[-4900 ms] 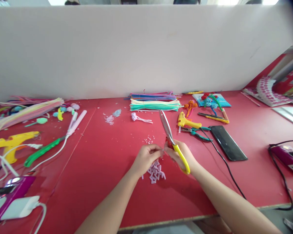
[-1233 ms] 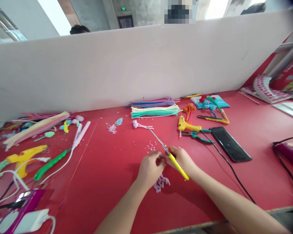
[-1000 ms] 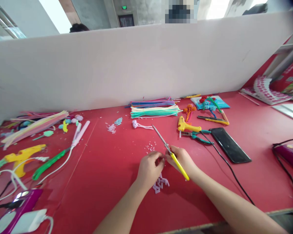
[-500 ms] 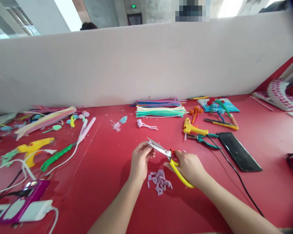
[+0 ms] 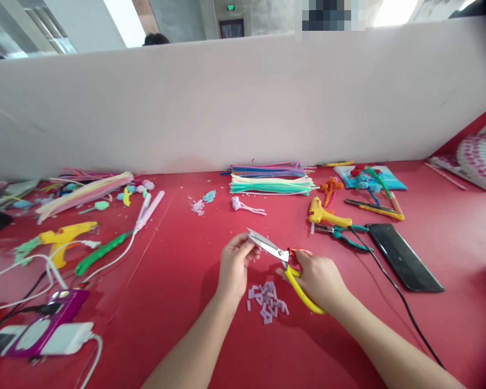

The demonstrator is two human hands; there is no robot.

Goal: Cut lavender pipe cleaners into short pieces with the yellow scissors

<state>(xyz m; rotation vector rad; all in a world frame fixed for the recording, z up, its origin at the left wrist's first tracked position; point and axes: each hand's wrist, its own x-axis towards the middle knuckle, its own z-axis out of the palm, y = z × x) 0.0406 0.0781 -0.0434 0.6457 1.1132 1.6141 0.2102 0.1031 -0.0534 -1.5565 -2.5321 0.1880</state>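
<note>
My right hand (image 5: 318, 275) grips scissors (image 5: 269, 247) with yellow and red handles, their blades pointing left. The blade tips lie right by the fingers of my left hand (image 5: 235, 265). My left hand is closed in a pinch; what it holds is mostly hidden, with only a trace of something pale lilac at the fingertips. Below the hands, a loose pile of short lilac cut pieces (image 5: 269, 300) lies on the red table (image 5: 178, 324). Farther back rests a lilac pipe-cleaner piece (image 5: 247, 205) with a curled head and trailing stems.
Bundled pipe cleaners (image 5: 271, 185) lie by the white partition (image 5: 227, 108). To the right are a yellow glue gun (image 5: 328, 217), pliers (image 5: 348, 236) and a black phone (image 5: 403, 256). At left are another glue gun (image 5: 62, 237), a green-handled knife (image 5: 103, 256), a pink iron (image 5: 149, 210) and a power strip (image 5: 51, 324).
The whole view has shifted slightly, so the things on the table appear farther right. Both hands stay close together, the scissors still at my left fingertips.
</note>
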